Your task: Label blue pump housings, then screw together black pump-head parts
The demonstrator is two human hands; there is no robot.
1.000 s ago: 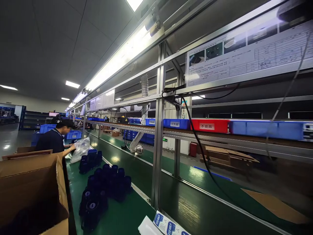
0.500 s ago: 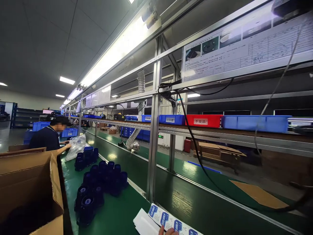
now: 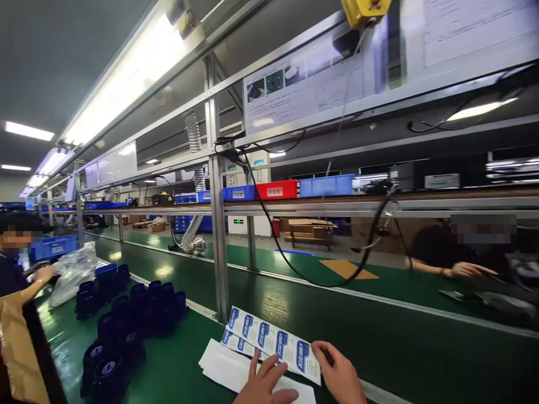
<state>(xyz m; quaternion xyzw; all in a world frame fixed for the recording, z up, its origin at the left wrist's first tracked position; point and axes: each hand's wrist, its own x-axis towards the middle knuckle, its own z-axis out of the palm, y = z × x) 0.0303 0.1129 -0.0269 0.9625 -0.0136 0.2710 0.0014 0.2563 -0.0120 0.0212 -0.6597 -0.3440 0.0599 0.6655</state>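
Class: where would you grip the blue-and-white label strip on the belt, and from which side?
Probably pinch the label strip at its near short end, coming from the right beside the right hand. It is thin and lies flat on white sheets, so only an edge gives purchase; the left hand rests on its middle.

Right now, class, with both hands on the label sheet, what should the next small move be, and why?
Probably lift one label's corner with the right hand. The left hand lies flat on the label sheet, pinning it, while the right hand's fingertips touch its right end.
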